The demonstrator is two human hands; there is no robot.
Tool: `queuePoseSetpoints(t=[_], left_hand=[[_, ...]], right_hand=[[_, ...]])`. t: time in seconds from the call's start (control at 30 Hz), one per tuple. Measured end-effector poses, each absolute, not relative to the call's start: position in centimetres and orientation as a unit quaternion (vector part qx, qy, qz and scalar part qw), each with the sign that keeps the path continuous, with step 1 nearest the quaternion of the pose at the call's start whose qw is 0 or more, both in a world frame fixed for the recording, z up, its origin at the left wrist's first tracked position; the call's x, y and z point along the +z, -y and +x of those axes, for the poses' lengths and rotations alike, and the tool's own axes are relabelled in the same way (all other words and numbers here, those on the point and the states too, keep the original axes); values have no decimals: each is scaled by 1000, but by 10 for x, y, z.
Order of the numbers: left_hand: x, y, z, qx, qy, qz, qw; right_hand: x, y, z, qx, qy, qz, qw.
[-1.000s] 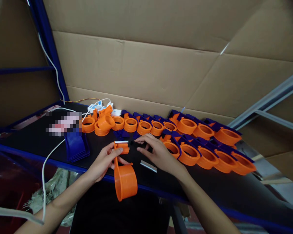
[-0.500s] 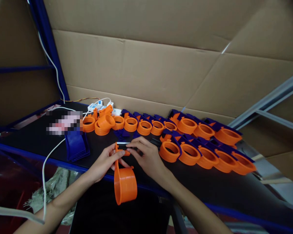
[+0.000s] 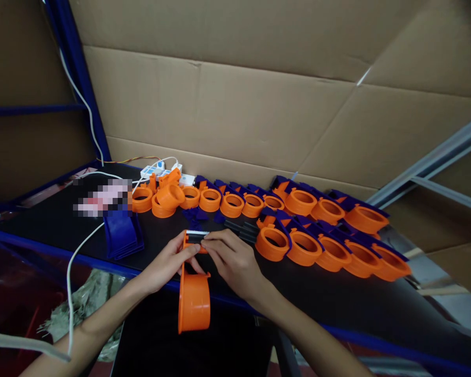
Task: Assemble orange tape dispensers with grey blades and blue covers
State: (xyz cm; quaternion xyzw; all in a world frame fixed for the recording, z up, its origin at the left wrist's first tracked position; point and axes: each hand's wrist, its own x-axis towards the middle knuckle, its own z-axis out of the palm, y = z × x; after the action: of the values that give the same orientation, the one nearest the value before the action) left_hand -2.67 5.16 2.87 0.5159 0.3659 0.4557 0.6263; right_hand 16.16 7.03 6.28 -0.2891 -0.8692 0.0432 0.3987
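Observation:
My left hand (image 3: 171, 262) is closed around the arm of an orange tape dispenser (image 3: 196, 303), its thumb on top. The dispenser's wide ring hangs below my hands, in front of the table edge. At its upper end a pale serrated blade (image 3: 196, 232) shows, with a black strip (image 3: 195, 239) lying along it. My right hand (image 3: 233, 256) pinches the right end of this black strip; its fingertips partly hide it. Whether the strip is seated in the dispenser I cannot tell. Just beyond my right hand, several loose black strips (image 3: 243, 229) lie on the table.
Rows of orange dispensers with dark blue parts (image 3: 272, 243) stand at the right and back. Orange pieces without blue parts (image 3: 165, 201) are piled at back left, near a white power strip (image 3: 151, 172). Curved blue pieces (image 3: 121, 235) lie stacked left, beside a white cable (image 3: 71, 277).
The dispenser's ring has swung slightly left and down. My right hand has shifted slightly left and down, uncovering the loose black strips and more of the strip by the blade.

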Motion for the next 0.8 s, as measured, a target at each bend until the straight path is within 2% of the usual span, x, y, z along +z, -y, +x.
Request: queuePoseSetpoints(t=[0.1,0.27,0.4,0.53,0.6,0.67,0.73,0.8], left_hand=[[28,-51,-27,446,-369,529,620],[26,-50,-27,439,-359,529,631],[28,-48,-25,473,-347,489,646],[33,-52,-29,504,-310,355,724],[34,-55,-34,499,-303,294,757],[35,-58,-38,485,-304,260,777],[34,-60,-41,473,-308,246,788],[33,-61,-42,467,-306,239,794]], right_hand=[[63,-70,160,51,851,-290,434],[60,-67,158,-14,886,-243,394],[63,-68,158,45,866,-255,428],[81,-82,161,67,879,-250,401],[90,-98,162,31,876,-325,356],[93,-115,159,-19,878,-406,253],[90,-132,154,-47,886,-436,149],[82,-142,147,-51,893,-435,101]])
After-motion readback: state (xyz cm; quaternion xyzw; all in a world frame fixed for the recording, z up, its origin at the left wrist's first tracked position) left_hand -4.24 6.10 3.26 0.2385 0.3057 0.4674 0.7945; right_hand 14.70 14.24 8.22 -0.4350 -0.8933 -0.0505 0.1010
